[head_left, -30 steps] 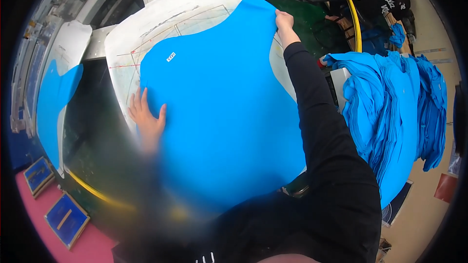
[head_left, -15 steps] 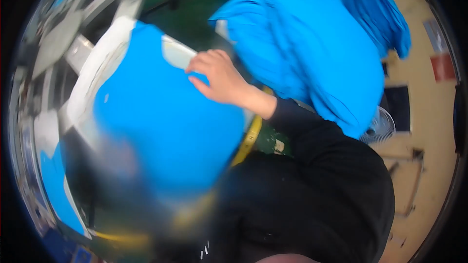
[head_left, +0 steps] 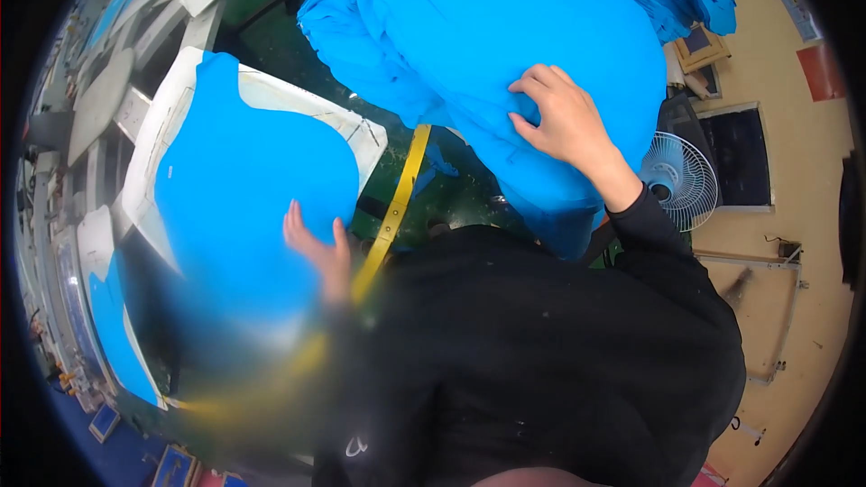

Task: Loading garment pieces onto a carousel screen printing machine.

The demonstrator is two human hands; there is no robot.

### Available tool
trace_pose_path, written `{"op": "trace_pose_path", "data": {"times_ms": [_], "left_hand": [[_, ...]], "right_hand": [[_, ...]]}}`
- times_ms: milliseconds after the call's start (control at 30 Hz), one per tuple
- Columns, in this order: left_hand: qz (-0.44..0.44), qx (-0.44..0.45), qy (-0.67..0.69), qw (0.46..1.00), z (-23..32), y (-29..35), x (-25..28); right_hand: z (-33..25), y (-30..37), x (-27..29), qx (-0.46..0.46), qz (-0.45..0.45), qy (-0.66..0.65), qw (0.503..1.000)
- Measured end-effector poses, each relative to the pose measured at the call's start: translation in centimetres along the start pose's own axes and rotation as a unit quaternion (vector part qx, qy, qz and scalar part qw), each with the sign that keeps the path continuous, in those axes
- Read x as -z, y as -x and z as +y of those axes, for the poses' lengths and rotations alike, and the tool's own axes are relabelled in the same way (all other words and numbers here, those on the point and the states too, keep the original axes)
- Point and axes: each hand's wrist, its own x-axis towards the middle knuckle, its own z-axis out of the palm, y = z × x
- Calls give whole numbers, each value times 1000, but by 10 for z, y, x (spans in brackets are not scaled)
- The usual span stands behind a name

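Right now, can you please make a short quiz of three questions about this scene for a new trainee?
1. True or false: the right hand rests on the pile of blue garments.
2. Which thing does the left hand touch? A) the white fan B) the blue garment on the white board C) the yellow strip
3. Fill the gap: the white fan stands to the person's ____ side.

Key
1. True; the fingers press into the blue cloth.
2. B; it lies flat on the lower edge of the blue garment on the white board.
3. Right, beside the black sleeve.
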Motion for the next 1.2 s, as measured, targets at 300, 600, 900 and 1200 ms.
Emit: {"op": "trace_pose_path", "data": {"times_ms": [300, 600, 900, 1200], "left_hand": [[-200, 101, 459, 859, 119, -43, -31], [-174, 302, 758, 552, 197, -39, -15], [-239, 511, 662, 494, 211, -57, -26], [-4, 255, 488, 834, 164, -98, 59]], "right_hand": [[43, -21, -2, -81, -3, -363, 928], [-47, -10, 22, 30, -203, -565, 799], [265, -44, 18, -341, 24, 175, 923], [245, -98, 81, -137, 9, -652, 746]]}}
